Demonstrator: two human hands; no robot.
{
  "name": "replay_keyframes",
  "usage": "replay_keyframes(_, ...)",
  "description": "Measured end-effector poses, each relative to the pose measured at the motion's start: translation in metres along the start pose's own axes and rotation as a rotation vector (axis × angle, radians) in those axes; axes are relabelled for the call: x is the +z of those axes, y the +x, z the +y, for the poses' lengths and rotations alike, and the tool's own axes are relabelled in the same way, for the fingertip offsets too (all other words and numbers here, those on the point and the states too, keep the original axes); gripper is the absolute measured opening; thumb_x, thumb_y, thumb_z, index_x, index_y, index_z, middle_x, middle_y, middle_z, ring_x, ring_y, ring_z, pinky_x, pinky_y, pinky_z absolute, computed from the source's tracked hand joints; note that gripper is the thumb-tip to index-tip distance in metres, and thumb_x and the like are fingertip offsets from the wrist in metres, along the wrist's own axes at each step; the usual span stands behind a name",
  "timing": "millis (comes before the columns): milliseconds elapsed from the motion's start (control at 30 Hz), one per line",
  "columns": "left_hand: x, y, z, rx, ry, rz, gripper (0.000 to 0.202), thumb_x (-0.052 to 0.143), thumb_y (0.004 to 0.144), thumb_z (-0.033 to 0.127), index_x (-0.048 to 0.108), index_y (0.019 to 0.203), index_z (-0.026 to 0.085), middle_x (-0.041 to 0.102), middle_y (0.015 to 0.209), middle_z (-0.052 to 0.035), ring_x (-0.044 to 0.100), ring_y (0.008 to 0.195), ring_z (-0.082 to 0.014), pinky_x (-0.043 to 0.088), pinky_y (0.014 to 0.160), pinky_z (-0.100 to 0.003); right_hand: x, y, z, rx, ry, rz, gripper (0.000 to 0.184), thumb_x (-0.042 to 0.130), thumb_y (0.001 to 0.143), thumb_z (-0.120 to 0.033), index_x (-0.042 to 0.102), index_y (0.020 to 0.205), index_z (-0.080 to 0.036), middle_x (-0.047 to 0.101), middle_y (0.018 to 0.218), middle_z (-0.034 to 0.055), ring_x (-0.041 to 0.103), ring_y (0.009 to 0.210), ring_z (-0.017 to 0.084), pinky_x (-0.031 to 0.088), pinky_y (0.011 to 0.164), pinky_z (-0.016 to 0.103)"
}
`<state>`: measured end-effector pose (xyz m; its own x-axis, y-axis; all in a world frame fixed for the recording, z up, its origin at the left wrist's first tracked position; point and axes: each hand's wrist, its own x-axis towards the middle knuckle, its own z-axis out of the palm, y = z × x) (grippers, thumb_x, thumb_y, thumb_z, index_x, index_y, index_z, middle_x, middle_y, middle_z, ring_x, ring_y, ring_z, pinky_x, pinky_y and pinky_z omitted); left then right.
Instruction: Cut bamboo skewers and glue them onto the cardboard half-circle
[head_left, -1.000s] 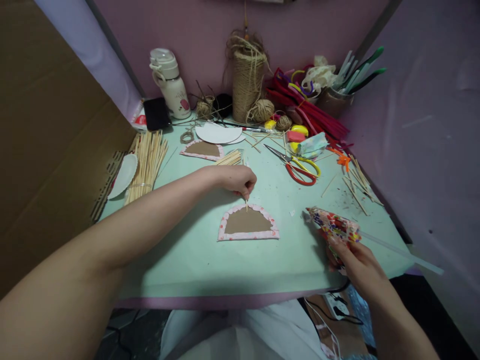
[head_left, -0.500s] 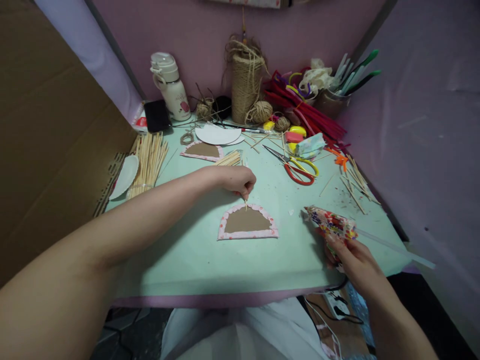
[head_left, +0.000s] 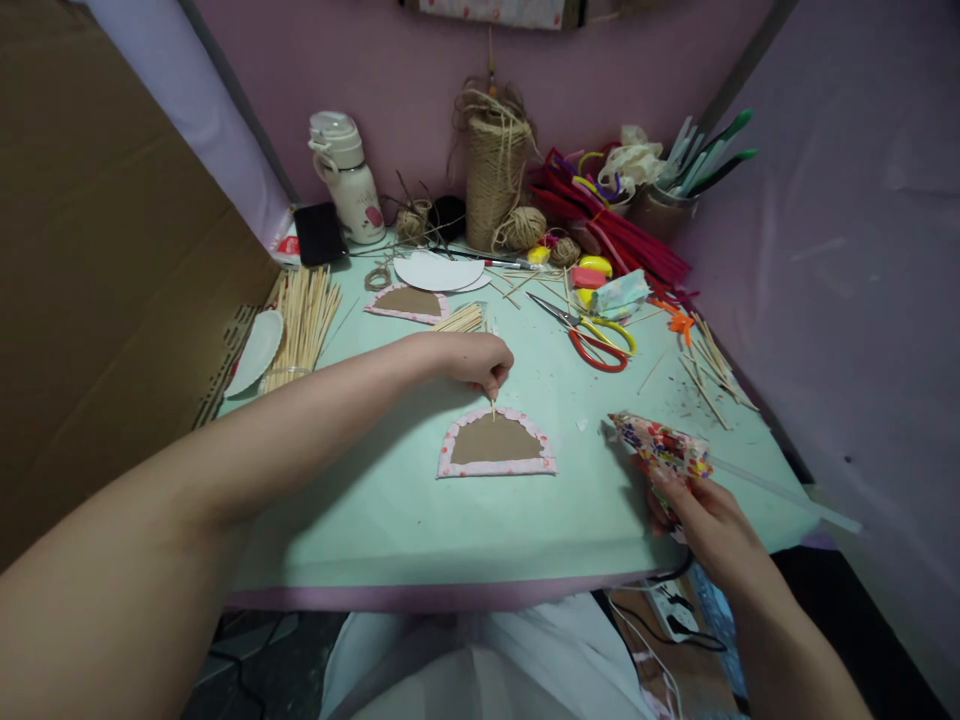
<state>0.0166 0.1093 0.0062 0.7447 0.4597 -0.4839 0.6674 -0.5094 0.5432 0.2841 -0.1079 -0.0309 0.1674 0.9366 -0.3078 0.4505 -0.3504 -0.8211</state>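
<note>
My left hand [head_left: 474, 361] is closed in a pinch on a thin wooden stick [head_left: 493, 408], whose tip rests on the top edge of a brown half-round cardboard piece [head_left: 496, 443] with a pink patterned border. My right hand [head_left: 703, 522] is at the table's near right edge, closed round a hot glue gun [head_left: 661, 446] covered in flowered tape, its nozzle pointing left toward the cardboard piece. A clear glue stick [head_left: 784, 494] juts out behind the gun.
A mint-green table [head_left: 390, 520] holds a bundle of wooden skewers [head_left: 304, 322], a second half-round piece [head_left: 406, 302], white paper shapes [head_left: 437, 271], red and yellow scissors [head_left: 592, 335], twine spools [head_left: 491, 170], a bottle [head_left: 349, 180], red pipe cleaners [head_left: 622, 235] and loose sticks [head_left: 709, 360]. Cardboard [head_left: 97, 300] stands at left.
Both hands hold nearly still. The view has tilted down a little, so things on the table sit slightly higher in the frame.
</note>
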Motion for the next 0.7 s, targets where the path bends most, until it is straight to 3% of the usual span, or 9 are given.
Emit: replay_keyframes(700,-0.0010,0.0014,-0.0009,0.001,0.056,-0.030,0.014,0.073,0.068,0.022,0.060,0.067,0.017,0.058,0.053,0.0035,0.053,0.054,-0.0101,0.034,0.055,-0.022,0.0010,0.0027,0.0061,-0.005,0.038,0.014,0.052,0.052,0.078,-0.065,0.049,0.050,-0.022,0.050,0.047,0.0015,0.049,0.047,0.016,0.042,0.046,0.027)
